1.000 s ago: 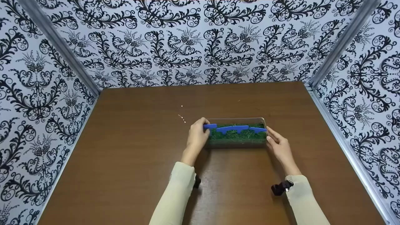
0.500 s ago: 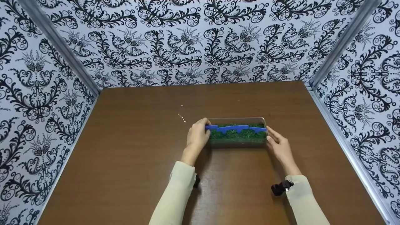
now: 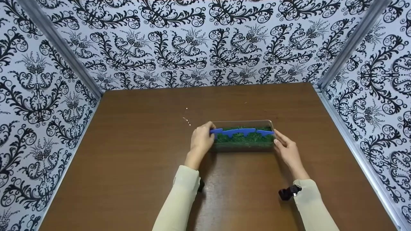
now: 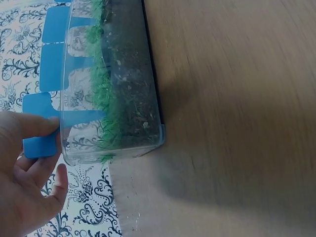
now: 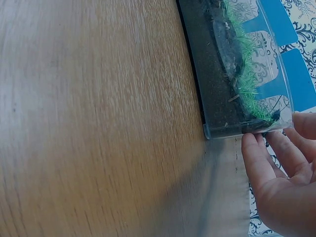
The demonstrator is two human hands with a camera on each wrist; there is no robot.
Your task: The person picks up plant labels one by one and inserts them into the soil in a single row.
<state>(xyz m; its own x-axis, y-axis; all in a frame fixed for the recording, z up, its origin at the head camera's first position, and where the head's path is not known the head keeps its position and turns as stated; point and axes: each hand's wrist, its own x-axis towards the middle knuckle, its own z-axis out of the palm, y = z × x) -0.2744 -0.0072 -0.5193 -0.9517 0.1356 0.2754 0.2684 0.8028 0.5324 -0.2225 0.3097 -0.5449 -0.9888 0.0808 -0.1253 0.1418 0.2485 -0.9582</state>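
Observation:
A clear rectangular container stands on the table, holding dark soil and bright green grass. Blue T-shaped plastic tags stand in a row along it, their stems down in the grass. At the container's left end, my left hand pinches the head of the end tag between thumb and fingers. My right hand is at the opposite end, its extended fingertips touching the end wall. The right wrist view shows these fingers just below the wall, near another blue tag.
The brown wooden table surrounds the container. A few tiny pale specks lie behind and left of it. Black-and-white patterned walls with grey metal corner posts enclose the back and sides.
My left hand has shifted very slightly left, still holding the end tag. The tag's head sits slightly differently than one second ago. The container and right hand have hardly moved.

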